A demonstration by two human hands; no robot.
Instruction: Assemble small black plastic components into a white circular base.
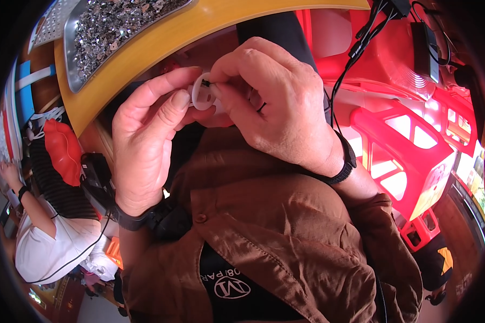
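Observation:
Between my two hands, just off the table's near edge, is a small white round plastic part (200, 99) with an opening in it. My left hand (151, 126) pinches its left side between thumb and fingers. The thumb and forefinger of my right hand (277, 102) close at its upper right rim, where a tiny dark piece (206, 83) shows. What that dark piece is cannot be made out. A metal tray (73, 64) heaped with small shiny stamped metal pieces (110, 32) stands on the table beyond my left hand.
The yellow table edge (221, 17) curves across the top. Red plastic stools (401, 145) stand at the right, near hanging black cables (353, 54). At the left, a person in a white shirt (59, 237) sits close by, beside a red bag-like thing (63, 152).

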